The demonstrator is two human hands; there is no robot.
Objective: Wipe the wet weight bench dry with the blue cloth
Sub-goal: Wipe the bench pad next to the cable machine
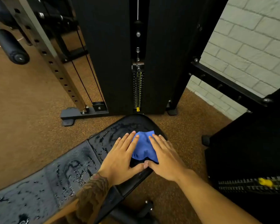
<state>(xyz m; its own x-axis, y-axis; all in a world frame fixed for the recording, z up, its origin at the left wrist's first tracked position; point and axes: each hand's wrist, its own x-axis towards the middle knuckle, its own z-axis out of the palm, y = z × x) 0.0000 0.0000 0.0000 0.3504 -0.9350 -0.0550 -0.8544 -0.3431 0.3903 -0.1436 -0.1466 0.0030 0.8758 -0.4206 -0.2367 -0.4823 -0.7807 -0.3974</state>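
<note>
The black padded weight bench (74, 168) runs from lower left to its rounded far end near the middle, its surface covered in water drops and streaks. A crumpled blue cloth (144, 147) lies on the far seat pad. My left hand (122, 156) presses flat on the cloth's left side, fingers straight. My right hand (162, 156) presses flat on its right side, fingers straight too. The two thumbs meet at the cloth's near edge. Part of the cloth is hidden under both palms.
A black cable machine with a weight stack (138, 91) stands just beyond the bench end. A steel rack upright (55, 67) slants at left, a second black weight stack (252, 159) at right, a white brick wall (249, 50) behind. Brown speckled floor surrounds the bench.
</note>
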